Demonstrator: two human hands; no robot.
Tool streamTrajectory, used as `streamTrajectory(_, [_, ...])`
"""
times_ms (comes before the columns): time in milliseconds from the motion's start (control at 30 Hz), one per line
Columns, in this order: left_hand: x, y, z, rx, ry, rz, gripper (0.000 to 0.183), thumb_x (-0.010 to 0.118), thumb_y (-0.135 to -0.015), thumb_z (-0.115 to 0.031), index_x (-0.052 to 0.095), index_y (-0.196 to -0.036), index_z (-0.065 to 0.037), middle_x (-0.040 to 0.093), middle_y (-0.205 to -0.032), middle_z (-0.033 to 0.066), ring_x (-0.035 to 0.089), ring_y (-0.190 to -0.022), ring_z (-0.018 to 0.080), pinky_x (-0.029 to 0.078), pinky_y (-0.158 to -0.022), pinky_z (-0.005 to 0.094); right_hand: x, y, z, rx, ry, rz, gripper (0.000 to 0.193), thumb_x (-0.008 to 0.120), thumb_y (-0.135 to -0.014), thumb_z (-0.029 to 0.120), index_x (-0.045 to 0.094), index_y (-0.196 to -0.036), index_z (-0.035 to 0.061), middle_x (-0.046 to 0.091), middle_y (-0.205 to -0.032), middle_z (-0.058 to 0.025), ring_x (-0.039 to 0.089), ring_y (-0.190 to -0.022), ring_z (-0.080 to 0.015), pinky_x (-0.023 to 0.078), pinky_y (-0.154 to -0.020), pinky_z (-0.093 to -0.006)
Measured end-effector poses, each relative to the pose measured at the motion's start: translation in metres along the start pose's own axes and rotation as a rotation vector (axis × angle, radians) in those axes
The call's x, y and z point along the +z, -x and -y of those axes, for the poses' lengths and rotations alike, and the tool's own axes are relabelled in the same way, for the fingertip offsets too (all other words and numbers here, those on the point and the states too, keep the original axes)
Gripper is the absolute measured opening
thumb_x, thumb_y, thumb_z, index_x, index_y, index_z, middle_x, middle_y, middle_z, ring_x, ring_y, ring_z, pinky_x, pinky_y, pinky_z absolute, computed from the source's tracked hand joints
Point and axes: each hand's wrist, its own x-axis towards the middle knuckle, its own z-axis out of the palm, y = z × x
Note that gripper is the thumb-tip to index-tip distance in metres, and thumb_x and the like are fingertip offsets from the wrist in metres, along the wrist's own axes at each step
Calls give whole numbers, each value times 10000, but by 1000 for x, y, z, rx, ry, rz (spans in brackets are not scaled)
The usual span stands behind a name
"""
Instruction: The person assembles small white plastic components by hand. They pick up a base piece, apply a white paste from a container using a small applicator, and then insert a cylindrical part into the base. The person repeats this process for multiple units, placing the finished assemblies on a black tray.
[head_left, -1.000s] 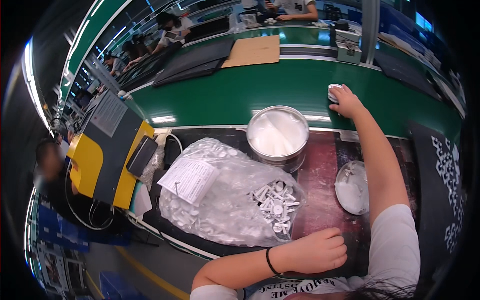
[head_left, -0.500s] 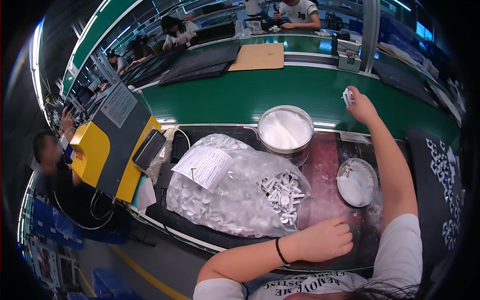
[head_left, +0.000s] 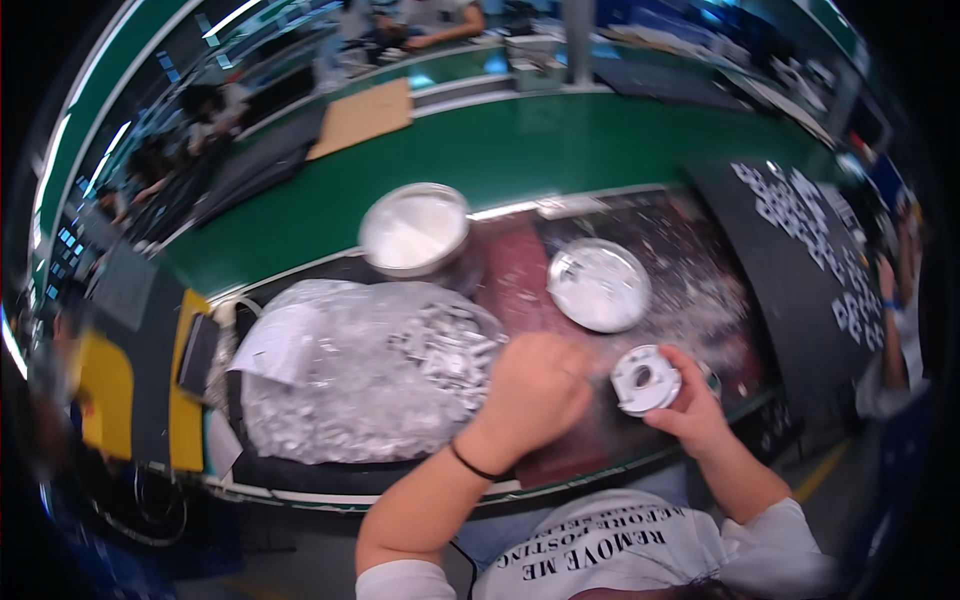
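Note:
A white round plastic part (head_left: 630, 392) with a dark hole in its middle is held at its right edge by the thumb and fingers of my right hand (head_left: 697, 412). Just left of it, my left hand (head_left: 535, 395) is closed and a little blurred. Its fingertips point toward the part without touching it, and what they pinch, if anything, is hidden. Beyond both hands lies a shallow round dish (head_left: 600, 290) of white paste. A clear plastic bag (head_left: 340, 385) of small white gear-like pieces rests left of my left hand, some showing at its open end.
A larger tin (head_left: 412, 240) of white paste stands behind the bag. The green belt (head_left: 540, 145) runs across the back. At right, a black board (head_left: 760, 260) carries rows of white parts. A yellow and grey machine (head_left: 140, 370) stands left. Other people work at the back and right.
My right hand has come back from over the green belt with the white part, now near the table's front. My left hand has risen toward it. The view has swung right.

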Motion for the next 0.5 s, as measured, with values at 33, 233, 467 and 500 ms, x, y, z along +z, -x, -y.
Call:
streamTrajectory(33, [0, 0, 1, -25, -33, 15, 253, 631, -663, -66, 626, -917, -58, 620, -849, 110, 587, -791, 294, 459, -684, 399, 1, 14, -9, -13, -38, -31, 790, 723, -711, -50, 308, -1371, 74, 444, -1298, -95, 440, -1223, -210, 365, -1020, -366])
streamTrajectory(233, [9, 0, -4, -13, -14, 135, 176, 626, -708, -59, 625, -883, -40, 619, -804, 102, 586, -764, 284, 460, -684, 394, 4, 30, 5, 110, 383, -33, 724, 781, -703, 66, 394, -1314, 65, 529, -1182, -88, 539, -1083, -196, 434, -922, -337])
streamTrajectory(467, [12, 4, -15, -41, 103, 379, 540, 756, -692, -315, 560, -1102, -24, 595, -1017, 164, 571, -915, 344, 457, -782, 409, -3, 32, 25, -187, 1176, 0, 614, 785, -677, 309, 538, -1185, 69, 579, -1083, -108, 530, -1026, -298, 396, -891, -408])
streamTrajectory(500, [14, 4, -16, -55, 137, 403, 609, 767, -676, -337, 537, -1140, -16, 584, -1051, 172, 562, -946, 352, 448, -812, 413, -5, 33, 19, -267, 1224, -6, 612, 783, -678, 312, 537, -1186, 76, 577, -1093, -101, 523, -1045, -290, 380, -907, -417])
